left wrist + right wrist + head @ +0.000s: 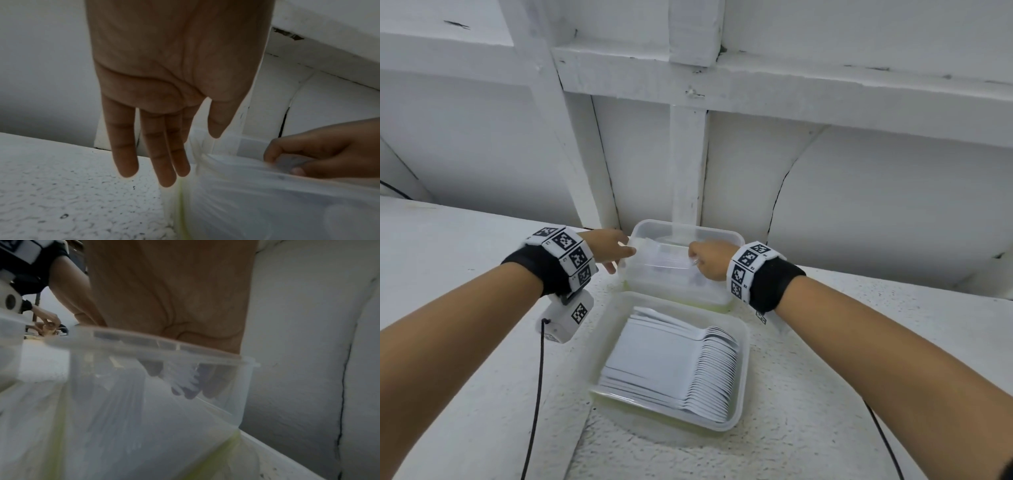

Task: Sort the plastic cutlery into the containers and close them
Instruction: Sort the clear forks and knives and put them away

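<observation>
Over on the left, the left hand (608,247) hangs flat beside the far container (724,236), fingers (125,146) straight and spread, tips near the box's left corner; it grips nothing, and I cannot tell whether it is touching the wall. The wrist camera on that arm floats just above the white counter (465,260).

In the middle, that far box stands open against the back wall, clear and deep. The nearer tub (743,377) sits just in front of it, lidless, with a neat fanned row of white spoons (709,370) laid across it.

On the right, the right hand (709,257) reaches down over the far box's rim, curled around a bunch of white forks (183,379) and lowering them inside; through the clear wall the tines show between the fingertips (213,382).

Here is the risk as I see it: the box is light, and the flat left hand is not clamping it, so a push from the bundle could shove it sideways or tip it. If the grip loosens early, the forks may splay, ride up over the rim and stop a lid from seating. No lids are in sight, and both boxes have yet to be closed.
</observation>
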`<state>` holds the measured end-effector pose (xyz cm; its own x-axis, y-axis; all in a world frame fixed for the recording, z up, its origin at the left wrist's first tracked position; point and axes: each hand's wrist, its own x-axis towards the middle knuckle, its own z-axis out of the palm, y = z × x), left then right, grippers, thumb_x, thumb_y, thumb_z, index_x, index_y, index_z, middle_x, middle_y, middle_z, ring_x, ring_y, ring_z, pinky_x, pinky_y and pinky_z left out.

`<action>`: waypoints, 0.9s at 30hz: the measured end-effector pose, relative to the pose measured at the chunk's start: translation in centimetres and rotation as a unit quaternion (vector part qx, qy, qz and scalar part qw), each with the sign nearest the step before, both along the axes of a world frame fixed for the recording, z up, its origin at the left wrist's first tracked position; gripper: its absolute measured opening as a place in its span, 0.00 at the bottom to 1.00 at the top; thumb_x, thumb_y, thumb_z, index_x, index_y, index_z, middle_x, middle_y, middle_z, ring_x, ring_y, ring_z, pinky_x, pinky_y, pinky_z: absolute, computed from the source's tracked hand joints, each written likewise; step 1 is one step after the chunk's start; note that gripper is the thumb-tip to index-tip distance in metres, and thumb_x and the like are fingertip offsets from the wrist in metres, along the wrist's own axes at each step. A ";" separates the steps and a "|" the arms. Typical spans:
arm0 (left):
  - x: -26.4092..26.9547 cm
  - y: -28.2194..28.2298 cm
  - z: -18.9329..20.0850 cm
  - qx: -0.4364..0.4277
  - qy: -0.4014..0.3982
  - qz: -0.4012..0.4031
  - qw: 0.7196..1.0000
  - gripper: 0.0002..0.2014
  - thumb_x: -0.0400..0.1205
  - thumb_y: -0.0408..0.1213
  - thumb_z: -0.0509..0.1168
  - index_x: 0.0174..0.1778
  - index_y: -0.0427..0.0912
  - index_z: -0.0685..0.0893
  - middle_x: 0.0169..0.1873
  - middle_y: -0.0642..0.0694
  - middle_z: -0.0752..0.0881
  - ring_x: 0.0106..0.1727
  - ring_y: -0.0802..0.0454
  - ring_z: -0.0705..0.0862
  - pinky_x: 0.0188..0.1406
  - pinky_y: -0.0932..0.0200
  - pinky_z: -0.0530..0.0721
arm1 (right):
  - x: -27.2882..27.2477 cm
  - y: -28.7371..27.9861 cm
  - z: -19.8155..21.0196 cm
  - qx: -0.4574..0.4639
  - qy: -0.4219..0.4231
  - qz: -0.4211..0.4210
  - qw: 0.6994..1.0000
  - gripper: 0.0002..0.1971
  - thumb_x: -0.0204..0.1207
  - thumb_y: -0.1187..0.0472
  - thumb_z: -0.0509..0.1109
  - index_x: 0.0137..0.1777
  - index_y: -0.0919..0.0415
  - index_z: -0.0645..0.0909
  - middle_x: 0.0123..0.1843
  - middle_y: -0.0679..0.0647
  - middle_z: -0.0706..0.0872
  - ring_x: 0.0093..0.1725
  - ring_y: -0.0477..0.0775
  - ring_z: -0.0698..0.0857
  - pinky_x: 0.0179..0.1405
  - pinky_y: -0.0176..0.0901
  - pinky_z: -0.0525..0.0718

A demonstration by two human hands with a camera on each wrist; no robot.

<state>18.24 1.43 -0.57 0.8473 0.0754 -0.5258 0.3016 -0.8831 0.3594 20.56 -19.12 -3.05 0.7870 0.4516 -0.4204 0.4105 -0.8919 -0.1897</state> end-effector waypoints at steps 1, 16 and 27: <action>0.0 -0.1 -0.1 -0.007 0.002 0.004 1.000 0.23 0.86 0.46 0.55 0.75 0.41 0.66 0.45 0.46 0.84 0.45 0.49 0.86 0.45 0.55 0.84 | 0.1 0.1 0.0 0.003 0.004 -0.006 1.000 0.17 0.81 0.67 0.54 0.69 0.61 0.69 0.63 0.60 0.79 0.59 0.61 0.80 0.58 0.47 0.77; 0.4 0.2 -0.9 -0.065 0.012 0.026 0.997 0.20 0.87 0.44 0.54 0.72 0.39 0.66 0.44 0.42 0.86 0.39 0.48 0.86 0.43 0.52 0.85 | 1.5 0.1 1.6 0.079 0.064 -0.029 0.994 0.17 0.80 0.59 0.65 0.68 0.61 0.79 0.70 0.55 0.78 0.57 0.50 0.76 0.18 0.17 0.70; 0.3 0.1 -1.3 -0.082 -0.003 0.040 0.996 0.15 0.86 0.42 0.55 0.67 0.40 0.70 0.40 0.42 0.84 0.34 0.47 0.85 0.40 0.52 0.86 | 1.7 0.6 -0.2 0.103 0.058 -0.010 0.993 0.14 0.76 0.62 0.71 0.60 0.64 0.82 0.46 0.50 0.78 0.47 0.50 0.76 0.31 0.30 0.73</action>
